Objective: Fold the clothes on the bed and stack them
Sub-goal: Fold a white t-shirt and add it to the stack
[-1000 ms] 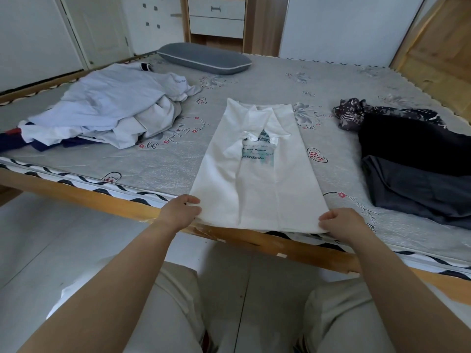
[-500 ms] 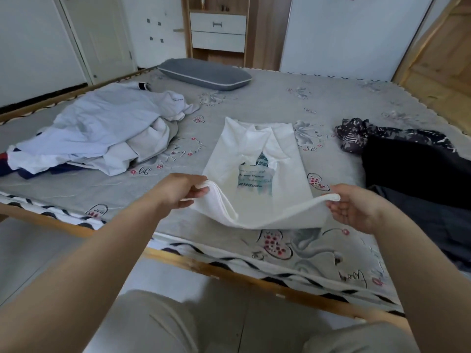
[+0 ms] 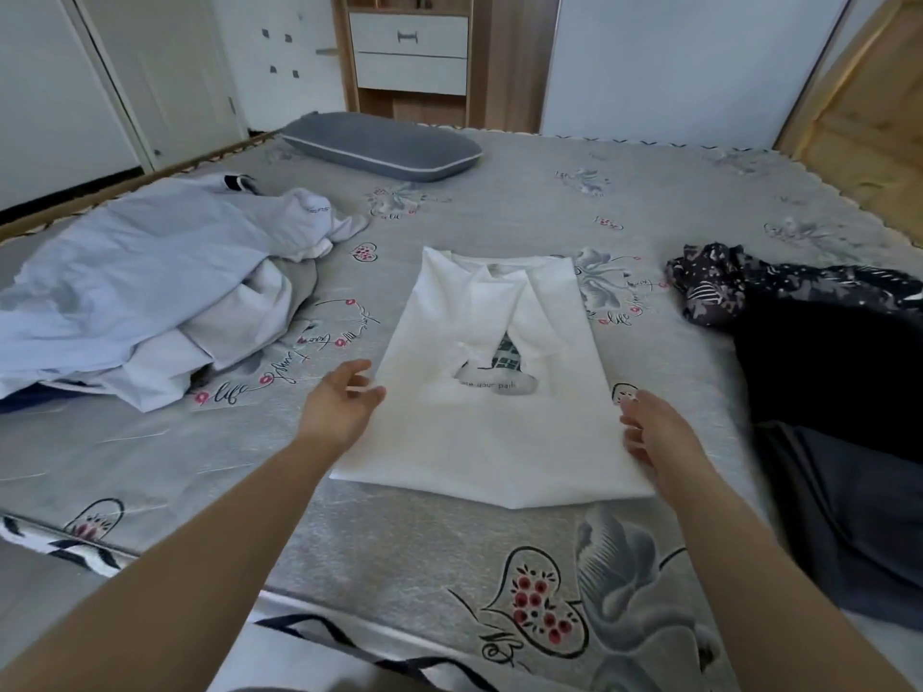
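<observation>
In the head view, the white shirt (image 3: 492,392) is seen lying near the middle of the bed (image 3: 399,551), its lower part now doubled up over the body where half a second ago the hem was held raised. It has been let go: the left hand (image 3: 344,412) and right hand (image 3: 654,437) are relaxed beside its edges. One more fold is probably needed before stacking; the pale heap (image 3: 145,297) and dark clothes (image 3: 829,392) are left unfolded.
</observation>
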